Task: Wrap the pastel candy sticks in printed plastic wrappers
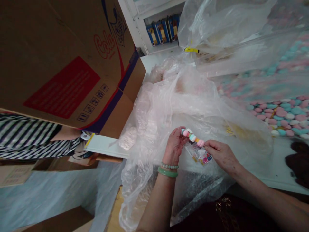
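A skewer of soft marshmallow-like candies [192,138], in pink, white, mint and orange, is held slantwise between my two hands. My left hand [175,143], with a green bangle and a bead bracelet at its wrist, has its fingers closed around the far left end. At the other end, my right hand [220,155] pinches the skewer tip beside the last pink candy. Just beneath lie printed clear wrappers [205,158]. Clear plastic sheeting [193,106] covers the white table around both hands.
Pink, blue and white candies [287,116] are heaped at the right by bundled sticks in plastic bags. A large cola carton [72,64] stands at the left. Behind it is a person in striped clothing [26,135]. A dark brown object [299,161] sits at the right edge.
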`<state>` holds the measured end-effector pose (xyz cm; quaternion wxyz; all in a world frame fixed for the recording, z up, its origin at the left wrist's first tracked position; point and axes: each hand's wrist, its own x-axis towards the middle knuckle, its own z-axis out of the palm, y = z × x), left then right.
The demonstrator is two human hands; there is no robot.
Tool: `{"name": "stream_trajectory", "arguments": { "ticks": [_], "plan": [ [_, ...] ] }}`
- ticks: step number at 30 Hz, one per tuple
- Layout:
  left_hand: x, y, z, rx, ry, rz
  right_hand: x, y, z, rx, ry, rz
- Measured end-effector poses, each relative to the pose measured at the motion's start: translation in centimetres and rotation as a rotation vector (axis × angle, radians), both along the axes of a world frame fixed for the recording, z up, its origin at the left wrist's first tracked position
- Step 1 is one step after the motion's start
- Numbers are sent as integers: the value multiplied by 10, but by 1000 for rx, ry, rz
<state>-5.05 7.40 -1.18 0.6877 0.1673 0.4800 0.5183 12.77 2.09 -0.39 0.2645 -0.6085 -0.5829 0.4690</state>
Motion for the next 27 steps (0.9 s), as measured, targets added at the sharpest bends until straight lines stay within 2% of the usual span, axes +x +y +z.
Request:
{"name": "stream_trajectory", "arguments": {
  "ticks": [5, 9, 15, 20, 27],
  "plan": [
    [5, -8, -5, 67, 47, -22, -2, 1, -3, 19, -51, 21],
    [10, -13, -10, 124, 167, -14, -1, 1, -5, 81, -185, 80],
    [12, -14, -13, 131, 296, -49, 1, -3, -7, 168, -314, 169],
    [16, -16, -17, 146, 341, -88, -3, -3, -12, 117, -246, 123],
    [29, -20, -26, 150, 536, 59, -23, -3, -7, 106, -186, 43]
  ]
}}
